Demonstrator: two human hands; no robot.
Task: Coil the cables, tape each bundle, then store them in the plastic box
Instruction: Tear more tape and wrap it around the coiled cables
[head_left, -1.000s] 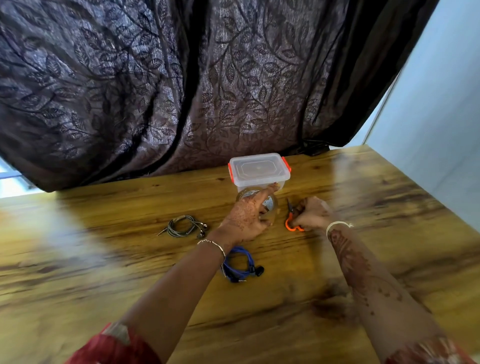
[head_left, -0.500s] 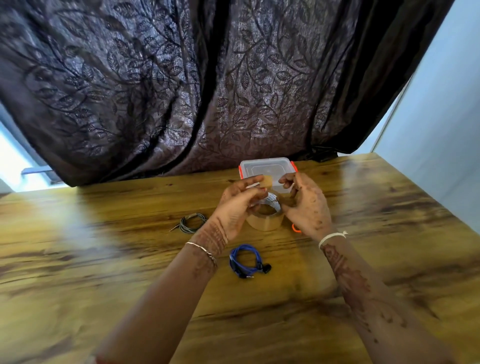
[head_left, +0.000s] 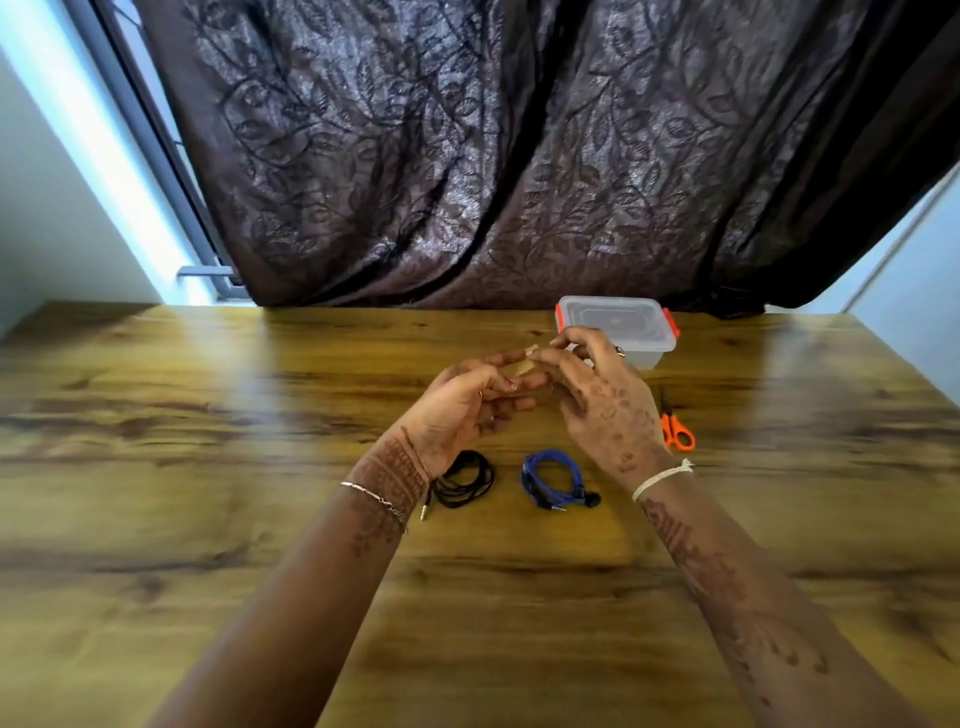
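Closest in, the black cable coil (head_left: 465, 478) and blue earphone coil (head_left: 555, 480) lie side by side on the wooden table (head_left: 208, 415), and I can't see any tape on them. Just past them the left hand (head_left: 467, 408) and right hand (head_left: 605, 410) both pinch a bit of brown tape (head_left: 517, 369). I'd keep it taut so it doesn't fold onto itself. The orange scissors (head_left: 678, 431) sit off right, and the lidded plastic box (head_left: 615, 325) is at the far edge.
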